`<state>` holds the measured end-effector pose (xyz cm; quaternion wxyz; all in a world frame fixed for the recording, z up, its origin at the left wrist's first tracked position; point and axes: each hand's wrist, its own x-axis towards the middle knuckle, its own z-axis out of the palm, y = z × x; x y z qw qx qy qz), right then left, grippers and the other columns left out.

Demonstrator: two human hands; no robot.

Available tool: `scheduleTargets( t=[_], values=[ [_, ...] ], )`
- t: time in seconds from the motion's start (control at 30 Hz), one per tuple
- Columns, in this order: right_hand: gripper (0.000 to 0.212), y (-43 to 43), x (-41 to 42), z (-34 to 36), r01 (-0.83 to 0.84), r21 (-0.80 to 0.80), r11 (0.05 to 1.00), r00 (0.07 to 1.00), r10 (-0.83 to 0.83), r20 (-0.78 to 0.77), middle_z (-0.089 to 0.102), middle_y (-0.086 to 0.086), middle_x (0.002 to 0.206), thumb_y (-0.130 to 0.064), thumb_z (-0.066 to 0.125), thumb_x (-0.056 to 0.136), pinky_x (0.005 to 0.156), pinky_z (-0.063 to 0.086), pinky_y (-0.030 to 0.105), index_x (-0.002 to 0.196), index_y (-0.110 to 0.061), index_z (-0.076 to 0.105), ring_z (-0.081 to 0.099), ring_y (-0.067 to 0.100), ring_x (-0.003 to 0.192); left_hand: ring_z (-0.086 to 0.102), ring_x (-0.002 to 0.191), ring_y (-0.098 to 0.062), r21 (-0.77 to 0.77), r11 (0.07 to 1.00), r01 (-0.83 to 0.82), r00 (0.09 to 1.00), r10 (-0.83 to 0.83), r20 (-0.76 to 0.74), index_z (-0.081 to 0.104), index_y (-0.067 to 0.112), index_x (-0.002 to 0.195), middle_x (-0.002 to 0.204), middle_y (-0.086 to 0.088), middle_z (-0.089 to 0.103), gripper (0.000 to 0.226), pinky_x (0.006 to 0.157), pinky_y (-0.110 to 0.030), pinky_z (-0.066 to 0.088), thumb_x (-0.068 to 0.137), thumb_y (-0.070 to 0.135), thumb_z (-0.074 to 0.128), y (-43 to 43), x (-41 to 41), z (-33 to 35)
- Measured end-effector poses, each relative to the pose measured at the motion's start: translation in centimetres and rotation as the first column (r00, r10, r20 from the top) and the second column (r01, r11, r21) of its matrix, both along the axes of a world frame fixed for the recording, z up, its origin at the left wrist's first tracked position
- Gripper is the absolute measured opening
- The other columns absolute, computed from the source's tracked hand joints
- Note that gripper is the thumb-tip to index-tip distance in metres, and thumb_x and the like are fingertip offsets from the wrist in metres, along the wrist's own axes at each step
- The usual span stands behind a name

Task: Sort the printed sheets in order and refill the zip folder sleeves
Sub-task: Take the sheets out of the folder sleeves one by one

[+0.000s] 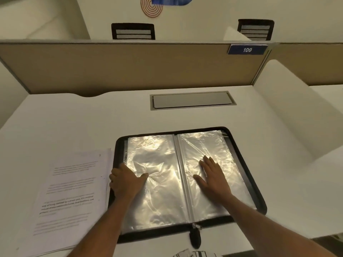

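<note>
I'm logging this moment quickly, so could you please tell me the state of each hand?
Left hand: grips the zip folder at its left edge, thumb on the left sleeve.
Right hand: open, flat on the right sleeve.

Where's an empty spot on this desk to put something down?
Bare desk lies between the folder and the hatch, behind the sheets up to the partition, and right of the folder. It's crowded near you: sheets touch the folder, the left hand grips its edge, and the right hand lies flat on a sleeve.
</note>
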<state>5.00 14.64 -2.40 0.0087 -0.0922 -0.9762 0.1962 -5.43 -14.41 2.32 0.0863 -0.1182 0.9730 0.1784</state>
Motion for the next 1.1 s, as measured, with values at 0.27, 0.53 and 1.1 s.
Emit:
scheduleTargets(
  t=[0.27, 0.53, 1.1],
  values=[
    [0.072, 0.9, 0.2, -0.2, -0.025, 0.010, 1.000, 1.000, 0.025, -0.015, 0.004, -0.008, 0.166, -0.068, 0.023, 0.097, 0.125, 0.002, 0.037, 0.157, -0.027, 0.020, -0.007, 0.006, 0.152, 0.059, 0.113, -0.034, 0.092, 0.992, -0.087, 0.984, 0.072, 0.160, 0.048, 0.001, 0.130, 0.122, -0.016, 0.060, 0.094, 0.080, -0.038, 0.048, 0.064, 0.059, 0.083, 0.6, -1.5, 0.5],
    [0.070, 0.9, 0.0, -0.2, -0.002, -0.017, 1.000, 0.999, 0.002, -0.049, 0.014, -0.006, 0.165, -0.065, 0.035, 0.096, 0.125, 0.008, 0.040, 0.154, -0.026, 0.030, 0.005, 0.011, 0.152, 0.060, 0.080, -0.019, 0.384, 0.923, -0.024, 0.989, -0.034, 0.144, 0.055, 0.007, 0.119, 0.094, -0.003, 0.062, 0.039, 0.067, -0.032, 0.047, 0.087, 0.023, 0.072, -0.4, -1.0, 1.6],
    [0.049, -3.4, -2.1, 7.9, 0.118, -0.929, 0.352, 0.993, -0.059, 0.104, 0.073, 0.005, 0.107, -0.059, 0.057, 0.089, 0.093, 0.055, 0.040, 0.115, -0.018, 0.064, 0.069, 0.020, 0.102, 0.070, 0.095, -0.025, 0.853, 0.520, 0.051, 0.964, -0.250, 0.095, 0.054, 0.015, 0.127, 0.108, -0.007, 0.068, 0.041, 0.083, -0.043, 0.059, 0.088, 0.016, 0.069, 9.5, 1.3, 6.9]
  ],
)
